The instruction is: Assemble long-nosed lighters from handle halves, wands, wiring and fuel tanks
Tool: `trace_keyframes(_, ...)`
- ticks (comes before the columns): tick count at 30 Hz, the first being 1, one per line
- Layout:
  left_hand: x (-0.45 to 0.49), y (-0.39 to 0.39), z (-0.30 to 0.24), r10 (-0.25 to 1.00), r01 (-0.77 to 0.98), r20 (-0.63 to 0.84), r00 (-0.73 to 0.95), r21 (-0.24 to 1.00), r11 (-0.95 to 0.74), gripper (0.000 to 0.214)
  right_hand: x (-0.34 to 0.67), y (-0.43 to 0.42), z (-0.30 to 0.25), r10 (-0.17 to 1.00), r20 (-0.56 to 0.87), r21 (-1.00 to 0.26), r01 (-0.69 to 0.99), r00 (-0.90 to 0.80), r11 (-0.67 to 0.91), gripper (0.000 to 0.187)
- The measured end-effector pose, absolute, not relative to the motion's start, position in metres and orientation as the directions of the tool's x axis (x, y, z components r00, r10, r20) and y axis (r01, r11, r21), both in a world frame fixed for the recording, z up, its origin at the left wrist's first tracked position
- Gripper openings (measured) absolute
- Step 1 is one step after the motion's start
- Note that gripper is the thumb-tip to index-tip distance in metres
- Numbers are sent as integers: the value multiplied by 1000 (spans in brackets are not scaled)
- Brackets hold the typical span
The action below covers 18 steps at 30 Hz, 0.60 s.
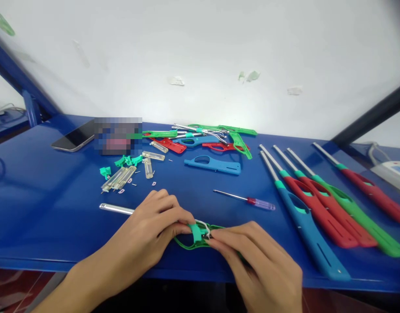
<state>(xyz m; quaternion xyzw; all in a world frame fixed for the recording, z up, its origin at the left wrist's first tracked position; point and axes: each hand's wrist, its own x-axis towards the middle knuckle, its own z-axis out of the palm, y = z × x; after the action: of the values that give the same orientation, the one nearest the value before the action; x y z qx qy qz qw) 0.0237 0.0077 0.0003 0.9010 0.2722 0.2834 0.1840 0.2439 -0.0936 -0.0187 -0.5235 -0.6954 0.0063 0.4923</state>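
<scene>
Phone (pixel 78 135) is lying at the far left of the blue surface (pixel 56 226), then clear plastic tanks (pixel 125 177) are lying beside teal pieces (pixel 105 172). Nearer, the left hand (pixel 162 219) is pinching a teal trigger (pixel 196 234) at the green half-shell (pixel 188 248), which is sitting between both hands. The right hand (pixel 260 254) is holding the shell's other end, its fingertips meeting at a white wire (pixel 205 225). Beyond, a screwdriver (pixel 261 204) is lying flat, and five long lighters (pixel 341 215) are resting at the right
</scene>
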Motion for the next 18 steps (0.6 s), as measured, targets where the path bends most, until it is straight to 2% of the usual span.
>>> trace_keyframes(6, 25, 8, 2, 571, 344, 427, 701, 499, -795, 28, 246, -92, -16, 721, 692, -543, 686, 39, 485, 18)
trace_keyframes(18, 22, 9, 2, 491, 265, 495, 716, 458, -848, 31, 250, -90, -6, 769, 639, -521, 719, -30, 461, 5)
